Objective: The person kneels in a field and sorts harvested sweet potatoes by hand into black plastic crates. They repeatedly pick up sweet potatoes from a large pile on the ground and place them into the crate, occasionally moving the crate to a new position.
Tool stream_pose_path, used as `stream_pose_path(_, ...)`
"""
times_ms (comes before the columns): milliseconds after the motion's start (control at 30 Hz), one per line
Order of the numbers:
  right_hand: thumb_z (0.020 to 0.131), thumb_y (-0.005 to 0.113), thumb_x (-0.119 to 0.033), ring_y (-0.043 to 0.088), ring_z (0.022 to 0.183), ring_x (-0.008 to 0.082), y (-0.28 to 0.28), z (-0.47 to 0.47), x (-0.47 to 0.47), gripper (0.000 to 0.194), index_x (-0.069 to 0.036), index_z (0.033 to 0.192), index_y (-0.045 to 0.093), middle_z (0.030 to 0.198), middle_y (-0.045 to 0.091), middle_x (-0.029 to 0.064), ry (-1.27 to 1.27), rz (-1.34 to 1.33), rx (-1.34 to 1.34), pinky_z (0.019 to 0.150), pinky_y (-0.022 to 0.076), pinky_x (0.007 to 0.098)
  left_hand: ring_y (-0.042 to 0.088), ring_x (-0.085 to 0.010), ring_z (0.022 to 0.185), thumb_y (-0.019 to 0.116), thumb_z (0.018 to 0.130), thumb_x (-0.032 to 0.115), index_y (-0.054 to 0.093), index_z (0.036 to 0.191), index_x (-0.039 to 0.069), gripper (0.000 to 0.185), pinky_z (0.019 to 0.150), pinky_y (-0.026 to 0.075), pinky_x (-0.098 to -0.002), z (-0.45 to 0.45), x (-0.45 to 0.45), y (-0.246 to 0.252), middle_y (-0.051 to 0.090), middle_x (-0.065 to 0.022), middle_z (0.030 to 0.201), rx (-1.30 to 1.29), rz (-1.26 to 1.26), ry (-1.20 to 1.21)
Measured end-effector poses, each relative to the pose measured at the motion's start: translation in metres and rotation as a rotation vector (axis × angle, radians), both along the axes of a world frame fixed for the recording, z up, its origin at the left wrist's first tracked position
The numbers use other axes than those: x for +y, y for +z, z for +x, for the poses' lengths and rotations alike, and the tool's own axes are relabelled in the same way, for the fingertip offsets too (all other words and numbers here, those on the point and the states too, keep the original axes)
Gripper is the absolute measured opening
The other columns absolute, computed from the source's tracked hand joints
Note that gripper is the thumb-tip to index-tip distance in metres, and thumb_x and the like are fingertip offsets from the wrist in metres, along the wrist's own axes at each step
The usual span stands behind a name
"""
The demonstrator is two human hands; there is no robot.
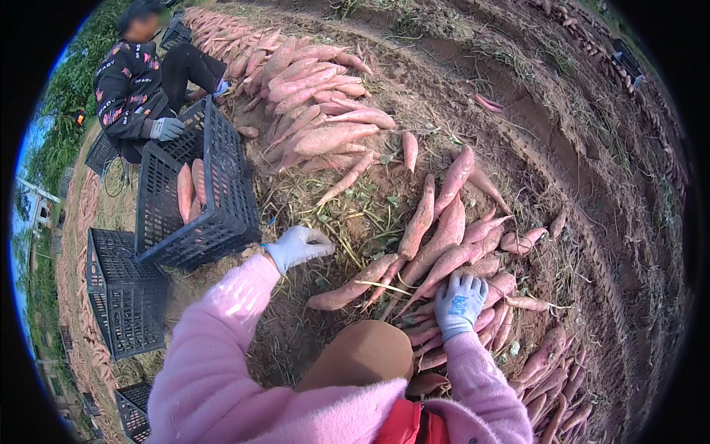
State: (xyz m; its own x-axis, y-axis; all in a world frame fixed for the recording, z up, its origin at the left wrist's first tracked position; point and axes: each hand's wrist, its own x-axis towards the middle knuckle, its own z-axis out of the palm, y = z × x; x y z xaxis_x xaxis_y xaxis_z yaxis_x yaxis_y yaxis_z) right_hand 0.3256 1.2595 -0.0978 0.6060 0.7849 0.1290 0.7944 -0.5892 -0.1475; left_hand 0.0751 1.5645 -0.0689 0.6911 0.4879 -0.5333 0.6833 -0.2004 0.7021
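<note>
My left hand [299,248], in a pale grey glove, hovers over soil and cut vines beside the black plastic crate [233,205]. Its fingers are loosely curled, with a gap by the thumb and nothing visible in them. My right hand [459,304], in a matching glove with blue print, lies on a heap of pinkish sweet potatoes [444,238]. The fingers bend over the roots; whether they grip one is hidden. One sweet potato [352,286] lies at the heap's near left side, between my hands. The crate is tilted and holds a few sweet potatoes [191,188].
Another person [133,89] with grey gloves sits behind the crate, one hand at its rim. A long row of sweet potatoes [321,105] runs away ahead. More black crates [127,294] stand at left. Another pile [554,383] lies at lower right, near ridged soil [588,222].
</note>
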Motion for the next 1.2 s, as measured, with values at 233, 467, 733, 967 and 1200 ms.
stream_pose_path(233, 0.071, 0.065, -0.026, 0.057, 0.095, 0.0321, -0.009, 0.010, 0.011, 0.023, -0.007, 0.083, 0.064, 0.092, 0.061, 0.0132, 0.064, 0.035, 0.027, 0.098, 0.0378, 0.0490, 0.057, -0.0317, 0.116, 0.075, 0.075, 0.024, 0.048, 0.139, 0.008, 0.071, 0.103, 0.042, -0.0411, 0.145, 0.140, 0.010, 0.054, -0.0148, 0.134, 0.421, 1.235, -0.040)
stream_pose_path(467, 0.071, 0.065, -0.025, 0.057, 0.092, 0.0324, -0.011, 0.011, 0.011, 0.020, -0.007, 0.080, 0.064, 0.089, 0.061, 0.0130, 0.076, 0.089, -0.015, 0.095, 0.0398, 0.0481, 0.054, -0.0230, 0.119, 0.073, 0.080, 0.027, 0.044, 0.140, -0.005, 0.074, 0.105, 0.039, -0.0327, 0.089, 0.093, -0.016, 0.055, -0.0138, 0.133, -0.588, -0.287, 0.275)
stream_pose_path(733, 0.070, 0.065, -0.022, 0.058, 0.090, 0.0310, -0.009, 0.009, 0.012, 0.017, -0.008, 0.078, 0.063, 0.087, 0.061, 0.0116, 0.079, 0.080, -0.038, 0.095, 0.0397, 0.0475, 0.064, -0.0172, 0.104, 0.071, 0.088, 0.021, 0.064, 0.121, -0.001, 0.040, 0.092, 0.049, -0.0295, 0.071, 0.054, -0.030, 0.070, -0.0101, 0.109, -0.141, -0.331, 0.024)
stream_pose_path(967, 0.069, 0.065, -0.021, 0.058, 0.089, 0.0317, -0.007, 0.010, 0.015, 0.016, -0.007, 0.077, 0.061, 0.086, 0.060, 0.0120, 0.079, 0.076, -0.023, 0.095, 0.0396, 0.0487, 0.061, -0.0317, 0.112, 0.069, 0.083, 0.032, 0.055, 0.134, 0.008, 0.058, 0.097, 0.048, -0.0401, 0.140, 0.175, -0.013, 0.063, -0.0173, 0.124, 0.016, 0.877, 0.195)
stream_pose_path(1200, 0.069, 0.065, -0.021, 0.057, 0.089, 0.0320, -0.008, 0.009, 0.014, 0.016, -0.008, 0.077, 0.061, 0.086, 0.059, 0.0116, 0.086, 0.085, -0.025, 0.095, 0.0398, 0.0489, 0.053, -0.0295, 0.125, 0.071, 0.075, 0.032, 0.051, 0.137, 0.008, 0.070, 0.103, 0.044, -0.0417, 0.186, 0.198, 0.003, 0.051, -0.0178, 0.140, 0.531, 0.873, 0.034)
